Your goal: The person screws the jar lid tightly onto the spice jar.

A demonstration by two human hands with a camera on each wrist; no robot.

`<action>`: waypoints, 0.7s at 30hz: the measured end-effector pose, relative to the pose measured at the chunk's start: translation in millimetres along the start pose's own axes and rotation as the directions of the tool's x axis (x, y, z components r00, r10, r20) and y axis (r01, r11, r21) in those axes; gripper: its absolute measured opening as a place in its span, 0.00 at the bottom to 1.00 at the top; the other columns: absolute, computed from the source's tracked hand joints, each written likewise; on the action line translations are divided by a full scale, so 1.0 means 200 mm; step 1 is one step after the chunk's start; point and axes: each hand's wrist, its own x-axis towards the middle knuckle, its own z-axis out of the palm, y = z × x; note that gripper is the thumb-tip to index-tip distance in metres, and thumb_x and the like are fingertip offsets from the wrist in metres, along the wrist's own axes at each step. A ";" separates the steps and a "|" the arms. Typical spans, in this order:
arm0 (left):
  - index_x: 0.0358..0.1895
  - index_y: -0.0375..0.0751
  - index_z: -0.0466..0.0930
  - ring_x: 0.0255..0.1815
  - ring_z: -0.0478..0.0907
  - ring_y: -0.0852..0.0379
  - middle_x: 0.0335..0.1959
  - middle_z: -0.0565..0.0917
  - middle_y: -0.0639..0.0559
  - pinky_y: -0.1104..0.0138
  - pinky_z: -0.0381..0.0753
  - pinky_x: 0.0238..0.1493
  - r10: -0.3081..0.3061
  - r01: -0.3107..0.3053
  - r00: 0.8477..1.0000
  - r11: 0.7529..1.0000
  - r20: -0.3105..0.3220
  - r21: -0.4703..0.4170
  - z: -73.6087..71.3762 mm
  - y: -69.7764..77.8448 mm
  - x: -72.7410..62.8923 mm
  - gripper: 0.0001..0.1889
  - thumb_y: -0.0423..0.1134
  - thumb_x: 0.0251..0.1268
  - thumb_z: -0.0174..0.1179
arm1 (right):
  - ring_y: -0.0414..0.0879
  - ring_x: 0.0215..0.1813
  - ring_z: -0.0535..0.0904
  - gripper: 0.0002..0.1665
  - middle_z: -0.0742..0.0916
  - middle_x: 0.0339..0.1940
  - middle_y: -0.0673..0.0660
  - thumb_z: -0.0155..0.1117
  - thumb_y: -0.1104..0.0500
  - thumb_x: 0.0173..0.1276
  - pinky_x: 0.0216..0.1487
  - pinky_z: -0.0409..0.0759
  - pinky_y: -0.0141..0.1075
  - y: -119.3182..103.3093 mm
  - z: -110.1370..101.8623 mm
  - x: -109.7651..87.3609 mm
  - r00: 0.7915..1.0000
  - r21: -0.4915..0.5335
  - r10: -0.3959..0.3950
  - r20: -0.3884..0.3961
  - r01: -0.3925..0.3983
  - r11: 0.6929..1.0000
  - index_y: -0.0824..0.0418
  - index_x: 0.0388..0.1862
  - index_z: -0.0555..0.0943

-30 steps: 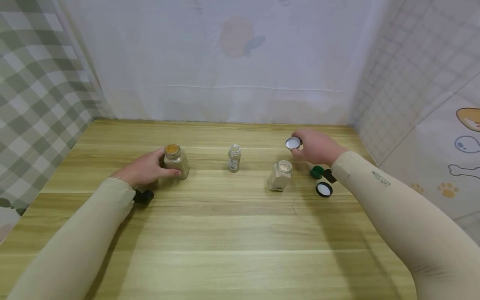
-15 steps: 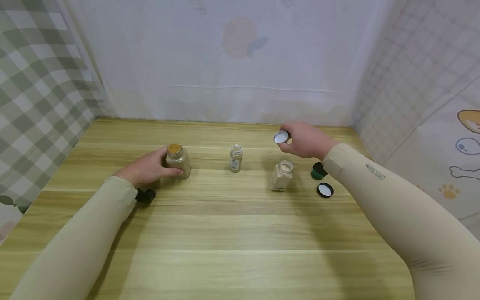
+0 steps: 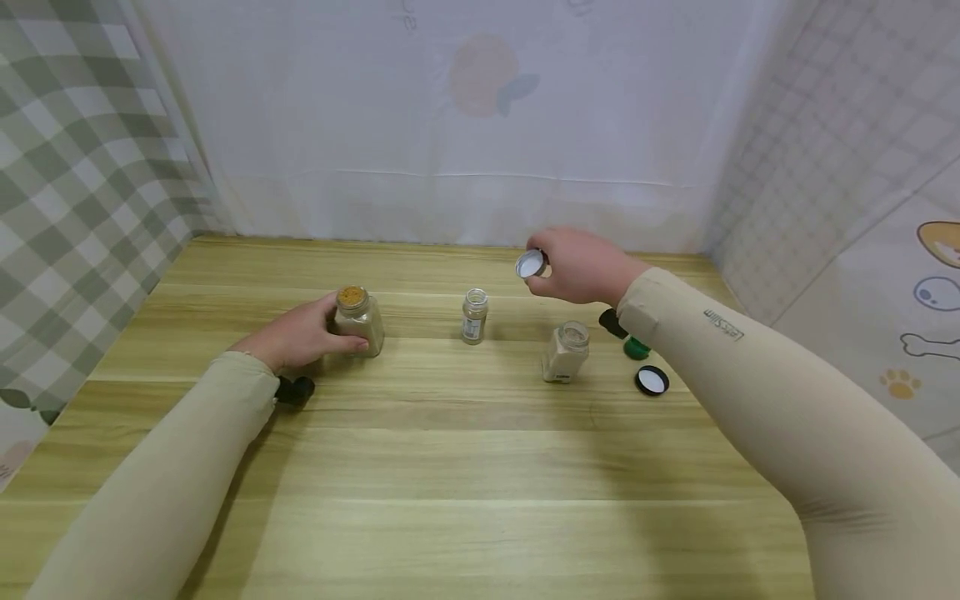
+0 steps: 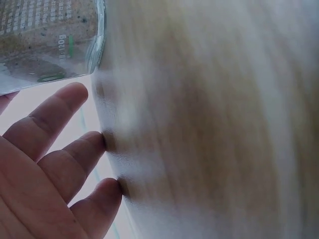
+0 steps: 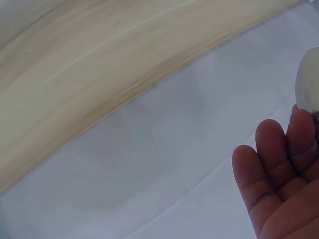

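Note:
On the left side of the table in the head view, my left hand [image 3: 300, 335] grips a square glass jar [image 3: 362, 332] with orange-brown powder at its uncovered mouth. The left wrist view shows that jar's lower corner [image 4: 47, 47] with printed text, and several fingers spread below it. My right hand [image 3: 581, 265] is raised toward the back of the table, pinching a round lid [image 3: 531, 264] by its edge, white inner side turned to the head camera. Part of this lid [image 5: 310, 82] shows at the edge of the right wrist view.
Between the hands stands a small uncovered glass jar [image 3: 473, 319]. A second square jar [image 3: 564, 358], filled with pale powder and uncovered, is right of centre. Beyond it lie a green cap [image 3: 637, 348] and a black-rimmed lid [image 3: 652, 381]. A white curtain [image 3: 375, 200] borders the table's back.
My right hand has carried the lid leftward and slightly toward the back, from behind the pale-powder jar toward the small jar. My left hand keeps its grip on the orange-brown powder jar.

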 end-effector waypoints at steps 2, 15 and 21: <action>0.80 0.48 0.60 0.74 0.73 0.38 0.71 0.77 0.40 0.40 0.70 0.73 -0.002 0.002 1.000 1.000 0.000 0.003 0.00 0.00 0.00 0.43 0.57 0.69 0.71 | 0.52 0.45 0.80 0.20 0.87 0.48 0.59 0.65 0.53 0.72 0.53 0.80 0.47 -0.03 -0.01 0.02 1.000 -0.005 -0.014 0.002 0.014 1.000 0.65 0.55 0.81; 0.79 0.47 0.60 0.74 0.74 0.38 0.71 0.77 0.40 0.40 0.70 0.73 0.000 0.000 1.000 1.000 0.004 0.002 0.00 0.01 0.00 0.43 0.56 0.69 0.71 | 0.51 0.50 0.80 0.20 0.86 0.50 0.57 0.64 0.52 0.70 0.58 0.80 0.45 -0.22 -0.04 0.11 0.995 -0.057 -0.093 0.024 0.094 0.994 0.63 0.54 0.82; 0.79 0.46 0.59 0.74 0.73 0.37 0.72 0.77 0.38 0.39 0.69 0.74 -0.007 0.007 1.000 1.000 0.007 0.005 0.00 0.01 0.00 0.42 0.54 0.70 0.71 | 0.52 0.52 0.79 0.20 0.85 0.52 0.57 0.65 0.53 0.71 0.59 0.80 0.44 -0.27 -0.05 0.14 0.993 -0.038 -0.108 0.050 0.110 0.993 0.64 0.55 0.82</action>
